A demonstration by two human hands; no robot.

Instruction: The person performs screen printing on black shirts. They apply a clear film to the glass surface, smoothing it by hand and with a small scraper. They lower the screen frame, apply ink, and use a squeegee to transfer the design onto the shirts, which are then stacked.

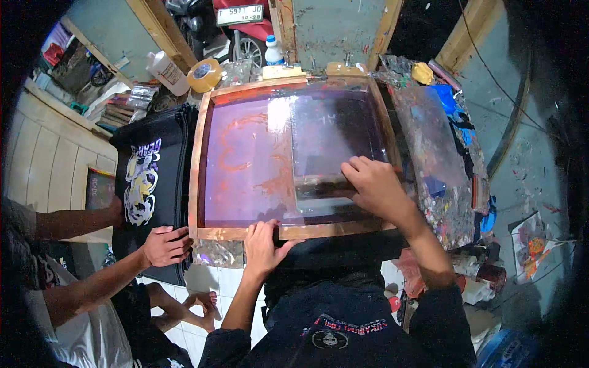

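Observation:
A wooden screen printing frame [195,165] lies in front of me, with purple mesh marked by reddish-brown stains. On the right half of its mesh, my right hand [377,187] is closed round a squeegee [322,187], which lies crosswise under the fingers. The squeegee's right end is hidden by that hand. At the near edge, my left hand [262,245] grips the frame's front bar, fingers over the top and thumb stretched to the right along its side. What lies under the frame cannot be made out through the mesh.
At the left, another person's hand [165,245] rests by a stack of black printed cloth [156,178]. Behind the frame stand a tape roll [205,76], a white jug [167,72] and a small bottle [273,50]. A paint-spattered table surface [429,208] extends right.

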